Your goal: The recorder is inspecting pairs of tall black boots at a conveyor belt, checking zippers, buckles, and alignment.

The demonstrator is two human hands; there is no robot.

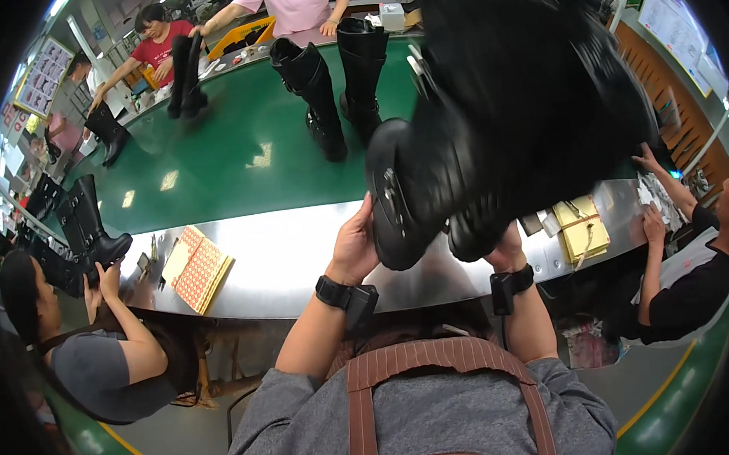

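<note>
A pair of tall black boots looms large and close before me, shafts leaning up and away to the right, toes toward me. My left hand grips the left boot at its toe and sole; a metal buckle shows on that boot. Under the other boot is my right hand, its fingers mostly hidden behind the toe. Both boots are off the table, above the metal edge of the green work surface. Their upper shafts are blurred and overlap, so where one ends cannot be made out.
Two tall black boots stand on the green belt ahead. A stack of patterned cards lies left, yellow pads right. Co-workers sit on both sides; one at left holds a boot. Across the belt, people handle more boots.
</note>
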